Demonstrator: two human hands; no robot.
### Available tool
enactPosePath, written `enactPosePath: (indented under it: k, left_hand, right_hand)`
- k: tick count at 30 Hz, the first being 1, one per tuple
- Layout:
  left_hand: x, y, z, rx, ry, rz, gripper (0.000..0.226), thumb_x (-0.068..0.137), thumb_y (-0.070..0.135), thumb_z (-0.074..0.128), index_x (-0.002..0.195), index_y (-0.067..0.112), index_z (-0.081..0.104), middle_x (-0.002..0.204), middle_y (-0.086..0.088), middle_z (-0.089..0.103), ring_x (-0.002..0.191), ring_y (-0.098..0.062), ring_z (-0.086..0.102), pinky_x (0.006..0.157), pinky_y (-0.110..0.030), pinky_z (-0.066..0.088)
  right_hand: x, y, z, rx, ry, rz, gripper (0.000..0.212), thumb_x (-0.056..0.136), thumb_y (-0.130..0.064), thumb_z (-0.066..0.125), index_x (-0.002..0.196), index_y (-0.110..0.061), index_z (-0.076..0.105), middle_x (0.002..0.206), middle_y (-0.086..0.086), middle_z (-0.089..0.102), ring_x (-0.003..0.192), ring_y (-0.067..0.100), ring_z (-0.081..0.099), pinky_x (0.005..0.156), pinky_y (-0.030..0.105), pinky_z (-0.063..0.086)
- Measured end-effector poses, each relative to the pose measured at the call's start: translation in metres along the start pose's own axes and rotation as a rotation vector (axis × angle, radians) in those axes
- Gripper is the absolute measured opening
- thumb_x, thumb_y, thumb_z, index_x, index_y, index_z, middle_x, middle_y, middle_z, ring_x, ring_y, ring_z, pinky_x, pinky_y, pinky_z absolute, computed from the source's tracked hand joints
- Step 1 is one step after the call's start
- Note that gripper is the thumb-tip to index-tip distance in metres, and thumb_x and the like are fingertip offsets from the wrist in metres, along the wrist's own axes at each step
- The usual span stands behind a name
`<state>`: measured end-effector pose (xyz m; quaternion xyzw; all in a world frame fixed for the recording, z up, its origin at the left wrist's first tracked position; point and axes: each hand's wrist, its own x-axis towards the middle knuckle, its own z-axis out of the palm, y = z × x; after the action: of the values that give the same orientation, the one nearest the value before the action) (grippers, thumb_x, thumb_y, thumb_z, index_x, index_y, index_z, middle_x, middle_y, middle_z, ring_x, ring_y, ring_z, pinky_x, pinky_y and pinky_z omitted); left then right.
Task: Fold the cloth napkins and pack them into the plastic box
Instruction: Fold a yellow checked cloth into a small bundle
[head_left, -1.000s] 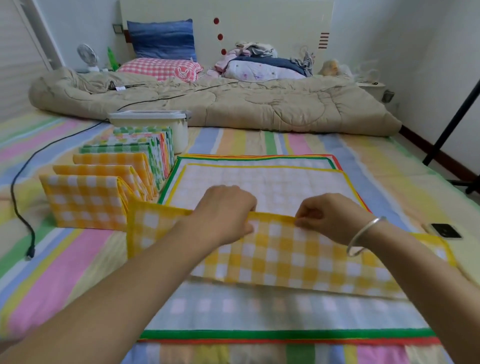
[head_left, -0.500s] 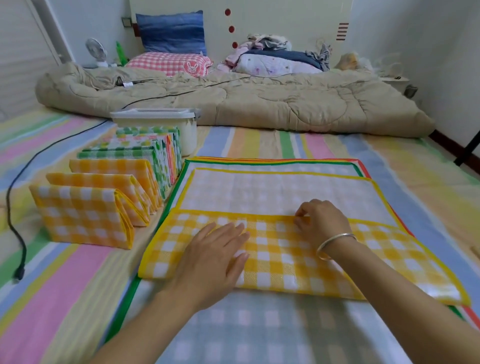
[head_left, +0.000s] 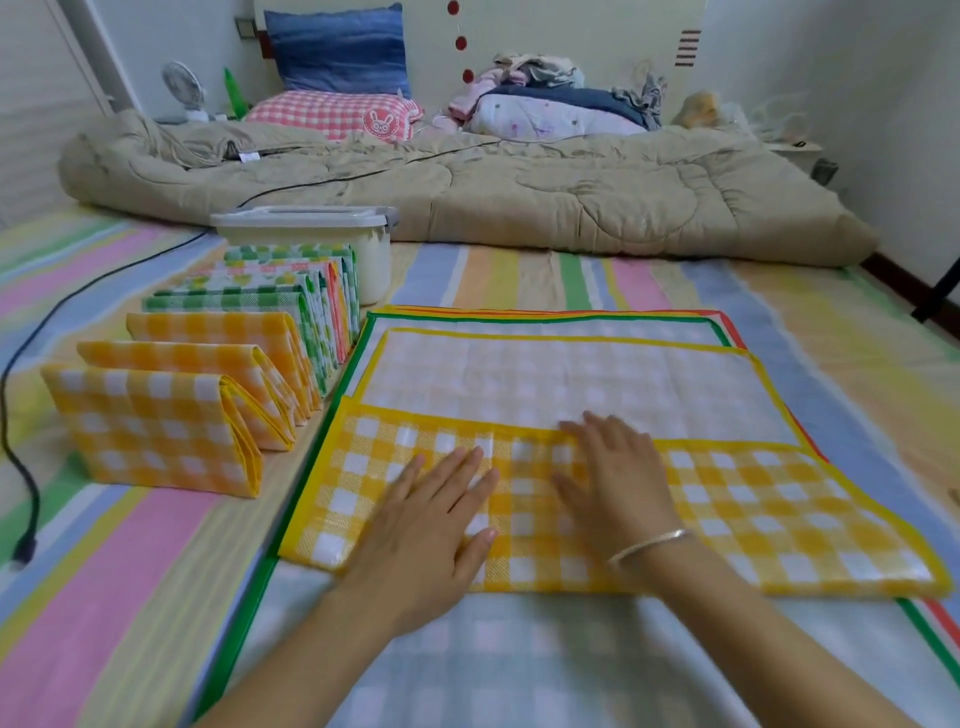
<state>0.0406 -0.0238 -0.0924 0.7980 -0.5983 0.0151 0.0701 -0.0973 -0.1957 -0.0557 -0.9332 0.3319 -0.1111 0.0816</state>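
Observation:
A yellow checked napkin (head_left: 753, 499) lies in front of me with its near part folded over onto its pale underside. My left hand (head_left: 431, 525) presses flat on the folded flap, fingers straight. My right hand (head_left: 613, 478), a silver bangle on its wrist, lies flat beside it with fingertips at the fold's upper edge. Under this napkin lie unfolded ones, with a green-edged napkin (head_left: 519, 660) showing nearest me. A row of folded napkins (head_left: 171, 426), yellow in front and green behind, stands at the left. Behind the row sits the white plastic box (head_left: 306, 223) with its lid on.
A black cable (head_left: 31, 499) with a plug trails along the striped sheet at the far left. A rolled beige quilt (head_left: 519, 192) crosses the bed behind the box, with pillows and clothes beyond it. A small fan (head_left: 182, 88) stands at the back left.
Both hands laid the lifted yellow flap down onto the napkin. The left hand flattened on it first; the right hand has now uncurled and lies flat too.

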Motion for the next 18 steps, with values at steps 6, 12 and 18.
enactPosePath:
  k: [6,12,18]
  left_hand:
    - [0.000,0.000,0.002,0.085,-0.011,-0.045,0.062,0.100,0.057,0.020,0.154,0.030,0.036,0.163,0.008,0.025,0.151,-0.008,0.016,0.115,-0.065,0.018]
    - [-0.001,-0.001,-0.001,0.004,-0.037,-0.080,0.072,0.092,0.067,0.003,0.158,0.039,0.015,0.165,0.019,-0.001,0.150,0.001,-0.008,0.120,-0.061,-0.002]
    - [-0.012,0.014,-0.027,-0.088,-0.138,-0.169,0.093,0.068,0.079,0.006,0.152,0.046,0.029,0.162,0.024,0.013,0.149,-0.001,0.010,0.122,-0.049,0.001]
  right_hand:
    - [-0.065,-0.024,0.009,-0.074,-0.378,0.058,0.099,0.058,-0.071,-0.017,0.152,-0.043,-0.006,0.160,-0.011,-0.021,0.147,0.021,-0.022,0.106,0.061,-0.021]
    - [-0.080,0.061,-0.017,-0.107,-0.281,0.488,0.076,0.088,-0.077,0.015,0.153,-0.043,-0.005,0.160,-0.013,-0.019,0.148,0.020,-0.019,0.115,0.059,-0.011]
    - [-0.095,0.086,-0.023,-0.058,-0.266,0.487,0.073,0.090,-0.074,0.016,0.153,-0.042,-0.002,0.161,-0.011,-0.017,0.148,0.019,-0.019,0.116,0.057,-0.011]
